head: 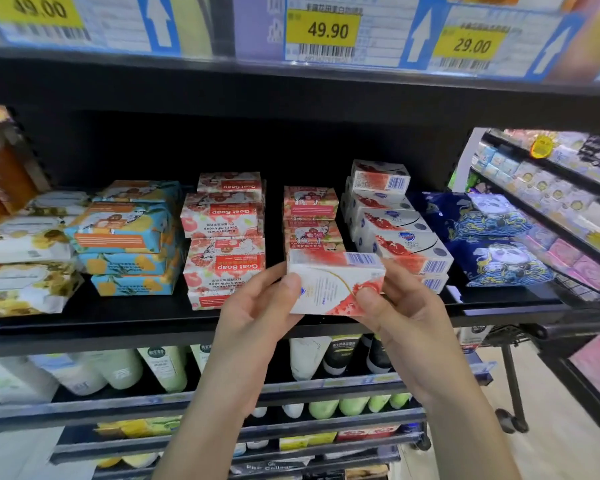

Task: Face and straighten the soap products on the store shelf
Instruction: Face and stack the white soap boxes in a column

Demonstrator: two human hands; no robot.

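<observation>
Work seems midway: we hold one white-and-red soap box (329,287) just before the shelf (136,318) edge, left hand (257,317) and right hand (407,315) fingers (291,284) pinching its ends, while goat soap stacks (224,244) sit upside-down, unstraightened.

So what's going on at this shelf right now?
A person is holding one white and red soap box in front of the black shelf, the left hand gripping its left end and the right hand its right end. The box is off the shelf, not yet set down. Matching boxes sit in a row just behind and to the right. The Goat Soap boxes to the left are stacked with their print upside down.
</observation>
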